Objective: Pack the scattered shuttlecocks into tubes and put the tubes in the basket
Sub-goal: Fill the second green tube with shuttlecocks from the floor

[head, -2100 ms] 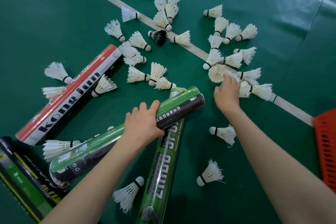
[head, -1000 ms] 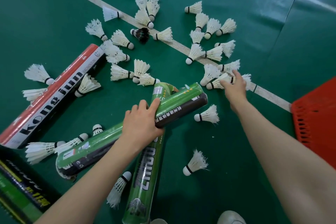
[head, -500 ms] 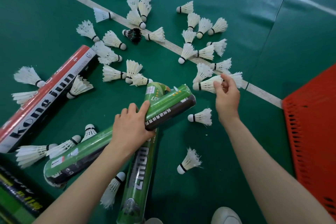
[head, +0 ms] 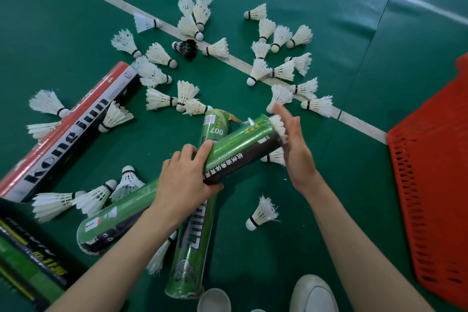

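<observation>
Green tube — in left hand

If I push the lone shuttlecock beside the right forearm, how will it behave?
Mostly feathers, the shuttlecock probably weighs little and would skid easily. Lying on its side, cone-shaped, it would likely roll in a curve. Its feather tips look frayed, so probably fragile.

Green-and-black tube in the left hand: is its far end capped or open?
Open. The tube has no cap at that end; the white feathers of a shuttlecock stick out of its mouth.
</observation>
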Motion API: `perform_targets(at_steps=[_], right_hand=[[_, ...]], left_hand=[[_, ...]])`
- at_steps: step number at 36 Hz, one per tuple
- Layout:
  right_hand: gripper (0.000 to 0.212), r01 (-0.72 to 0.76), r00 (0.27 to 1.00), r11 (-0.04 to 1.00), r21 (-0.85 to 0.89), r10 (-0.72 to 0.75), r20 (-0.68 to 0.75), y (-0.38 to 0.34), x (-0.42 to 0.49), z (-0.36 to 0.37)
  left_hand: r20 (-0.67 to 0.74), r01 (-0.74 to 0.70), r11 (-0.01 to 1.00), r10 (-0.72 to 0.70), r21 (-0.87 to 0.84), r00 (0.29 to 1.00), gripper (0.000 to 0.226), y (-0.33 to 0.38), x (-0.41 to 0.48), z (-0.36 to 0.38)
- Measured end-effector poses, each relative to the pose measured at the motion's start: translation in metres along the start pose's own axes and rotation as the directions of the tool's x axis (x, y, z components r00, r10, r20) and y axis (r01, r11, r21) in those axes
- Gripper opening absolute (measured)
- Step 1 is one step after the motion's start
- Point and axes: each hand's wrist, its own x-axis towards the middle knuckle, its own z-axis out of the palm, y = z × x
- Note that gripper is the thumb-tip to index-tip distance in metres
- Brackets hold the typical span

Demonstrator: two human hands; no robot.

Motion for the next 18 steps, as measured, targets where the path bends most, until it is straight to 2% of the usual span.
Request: perform_targets(at_steps=[3, 5, 7, 11, 13, 15, 18], right_hand=[[0.062, -0.056, 0.99, 0.998, -0.012, 0.057, 0.127, 0.002, -0.003, 0.001], [0.062, -0.076, 0.991, 0.997, 0.016, 0.073, 0.109, 0.003, -0.001, -0.002], [0.06, -0.088, 0.996, 0.996, 0.01, 0.088, 0.035, 0.004, 0.006, -0.006], [0.042, -0.184, 0.969, 0.955, -0.23, 0.138, -0.204, 0.011, 0.038, -0.02], [0.042, -0.245, 0.956, 0.87, -0.428, 0.142, -0.257, 0.019, 0.061, -0.032], [0.051, -0.311, 0.946, 0.741, -0.595, 0.184, -0.266, 0.022, 0.083, -0.039], [0.05, -0.344, 0.939, 0.58, -0.738, 0.213, -0.27, 0.019, 0.112, -0.042]], left_hand=[[0.016, -0.002, 1.0, 0.001, 0.026, 1.0, 0.089, 0.002, 0.0, 0.0], [0.017, 0.004, 1.0, -0.005, 0.029, 1.0, 0.088, 0.003, 0.002, 0.0], [0.03, 0.016, 0.999, -0.017, 0.042, 0.999, 0.087, 0.004, 0.007, -0.001], [0.074, 0.062, 0.994, -0.069, 0.086, 0.995, 0.089, 0.004, 0.019, -0.002], [0.087, 0.073, 0.992, -0.082, 0.104, 0.993, 0.089, 0.002, 0.025, -0.003], [0.103, 0.077, 0.991, -0.088, 0.109, 0.991, 0.088, 0.001, 0.031, -0.003], [0.127, 0.081, 0.991, -0.094, 0.104, 0.987, 0.089, 0.001, 0.038, -0.001]])
